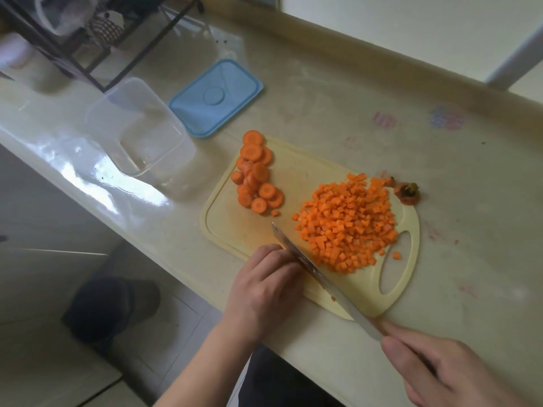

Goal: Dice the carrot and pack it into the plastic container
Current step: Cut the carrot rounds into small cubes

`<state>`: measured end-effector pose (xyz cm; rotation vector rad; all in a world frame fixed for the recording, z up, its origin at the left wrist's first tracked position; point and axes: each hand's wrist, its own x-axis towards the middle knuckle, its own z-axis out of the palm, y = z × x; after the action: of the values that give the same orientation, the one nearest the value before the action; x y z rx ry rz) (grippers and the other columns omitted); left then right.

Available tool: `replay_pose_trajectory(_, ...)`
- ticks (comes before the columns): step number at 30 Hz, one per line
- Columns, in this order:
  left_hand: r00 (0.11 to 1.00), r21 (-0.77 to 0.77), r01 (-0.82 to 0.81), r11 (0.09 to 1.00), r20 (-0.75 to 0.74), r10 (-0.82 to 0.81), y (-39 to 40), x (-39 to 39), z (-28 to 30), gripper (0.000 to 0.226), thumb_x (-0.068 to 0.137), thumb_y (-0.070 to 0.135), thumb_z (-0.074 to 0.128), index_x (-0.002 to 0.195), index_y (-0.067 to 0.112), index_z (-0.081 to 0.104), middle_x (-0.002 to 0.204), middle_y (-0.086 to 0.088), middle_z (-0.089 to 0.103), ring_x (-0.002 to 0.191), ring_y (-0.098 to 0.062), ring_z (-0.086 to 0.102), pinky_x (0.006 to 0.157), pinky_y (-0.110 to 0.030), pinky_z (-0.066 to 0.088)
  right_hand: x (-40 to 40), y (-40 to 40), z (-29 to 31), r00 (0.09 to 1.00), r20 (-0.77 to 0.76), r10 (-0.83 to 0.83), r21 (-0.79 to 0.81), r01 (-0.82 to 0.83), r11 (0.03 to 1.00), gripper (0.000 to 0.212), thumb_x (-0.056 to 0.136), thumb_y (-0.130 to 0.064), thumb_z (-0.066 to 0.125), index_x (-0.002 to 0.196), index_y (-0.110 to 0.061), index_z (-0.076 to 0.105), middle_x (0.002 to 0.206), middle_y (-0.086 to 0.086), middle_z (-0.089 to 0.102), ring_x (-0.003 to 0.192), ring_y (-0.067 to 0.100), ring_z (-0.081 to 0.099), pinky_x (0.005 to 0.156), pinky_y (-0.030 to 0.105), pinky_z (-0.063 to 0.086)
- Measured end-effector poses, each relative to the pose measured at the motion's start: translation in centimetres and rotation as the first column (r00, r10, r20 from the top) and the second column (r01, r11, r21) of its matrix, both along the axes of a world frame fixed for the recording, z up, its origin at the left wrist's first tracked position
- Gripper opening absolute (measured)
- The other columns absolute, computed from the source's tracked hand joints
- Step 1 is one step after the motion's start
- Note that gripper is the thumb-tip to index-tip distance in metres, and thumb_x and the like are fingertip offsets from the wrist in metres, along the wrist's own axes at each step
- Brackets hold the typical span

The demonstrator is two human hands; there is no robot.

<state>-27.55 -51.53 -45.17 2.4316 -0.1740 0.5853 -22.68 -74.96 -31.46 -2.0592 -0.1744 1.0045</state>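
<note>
On the board (pixel 293 183), most carrot is already dice (pixel 346 224) at its handle end, slices (pixel 255 174) wait at the far end beside the unfilled container (pixel 138 130), the right hand (pixel 446 368) grips the knife (pixel 320 277), and the left hand (pixel 264 286) rests curled, its hold unclear.

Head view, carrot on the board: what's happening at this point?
A person is dicing carrot on a cream cutting board. The right hand grips the knife; the left hand rests curled beside the blade, and what it holds is hidden. A pile of diced carrot lies to the right, uncut carrot rounds to the left. The clear plastic container holds no carrot, and its blue lid lies beside it.
</note>
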Motion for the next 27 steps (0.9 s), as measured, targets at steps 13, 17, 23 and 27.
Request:
replay_pose_trajectory(13, 1.0, -0.023, -0.007, 1.0, 0.01, 0.008, 0.4, -0.7, 0.3, 0.008, 0.092, 0.007, 0.072, 0.091, 0.0, 0.076, 0.096, -0.011, 0.068, 0.096, -0.026, 0.063, 0.088, -0.028, 0.053, 0.9, 1.3, -0.9, 0.999, -0.036, -0.009, 0.062, 0.011, 0.998, 0.023, 0.077, -0.059, 0.038, 0.078, -0.065, 0.06, 0.043, -0.003, 0.041, 0.037, 0.004, 0.04, 0.043, 0.013, 0.033)
replay_pose_trajectory(17, 0.994, -0.053, -0.075, 0.996, 0.072, 0.079, 0.5, -1.3, 0.2, 0.011, 0.09, 0.006, 0.07, 0.085, -0.002, 0.076, 0.092, -0.015, 0.068, 0.094, -0.028, 0.062, 0.09, -0.028, 0.051, 0.3, 0.7, -0.7, 0.999, -0.042, 0.021, 0.065, -0.018, 0.998, 0.05, 0.068, -0.064, 0.041, 0.109, -0.05, 0.066, 0.04, -0.014, 0.048, 0.04, 0.001, 0.048, 0.045, 0.007, 0.032)
replay_pose_trajectory(23, 0.999, -0.021, -0.034, 0.999, 0.013, 0.034, 0.4, -1.1, -0.1, 0.007, 0.087, 0.003, 0.076, 0.092, -0.002, 0.077, 0.099, -0.012, 0.071, 0.094, -0.031, 0.066, 0.085, -0.035, 0.055, -0.2, 0.8, -0.5, 0.999, -0.017, 0.033, 0.055, -0.032, 0.998, 0.059, 0.069, -0.079, 0.04, 0.116, -0.051, 0.063, 0.049, -0.031, 0.051, 0.058, -0.014, 0.054, 0.052, 0.0, 0.034)
replay_pose_trajectory(27, 0.999, -0.018, -0.044, 0.999, -0.016, 0.043, 0.5, -1.1, -0.4, 0.012, 0.086, 0.003, 0.079, 0.097, 0.0, 0.077, 0.105, -0.011, 0.072, 0.1, -0.03, 0.066, 0.087, -0.037, 0.055, 0.0, 0.6, -0.3, 0.998, -0.053, 0.042, 0.033, -0.04, 0.999, 0.045, 0.075, -0.051, 0.046, 0.117, -0.046, 0.062, 0.044, -0.031, 0.049, 0.057, -0.016, 0.054, 0.052, 0.002, 0.035)
